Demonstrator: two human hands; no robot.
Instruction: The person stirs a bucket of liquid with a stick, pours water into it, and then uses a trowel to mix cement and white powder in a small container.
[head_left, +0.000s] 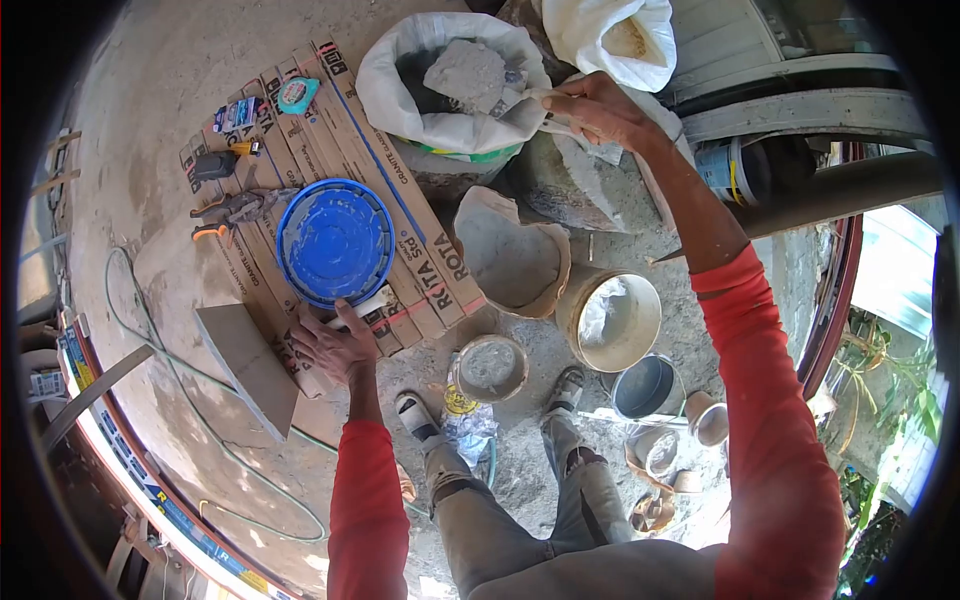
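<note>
Right hand [598, 108] outstretched, gripping sack [450, 85] rim; left hand [335, 345] spread flat beside blue bucket [335, 243].

L hand [335, 345] rests flat on stacked tile boxes [400, 215], touching rim of blue bucket [335, 240]. R hand [600, 108] grips edge of open white cement sack [450, 85]. Pliers [225, 215] lie left of bucket. Empty pails [610, 320] sit near feet.

Left hand [335, 345] lies flat, fingers spread; right hand [595, 108] reaches forward, fingers closed.
</note>
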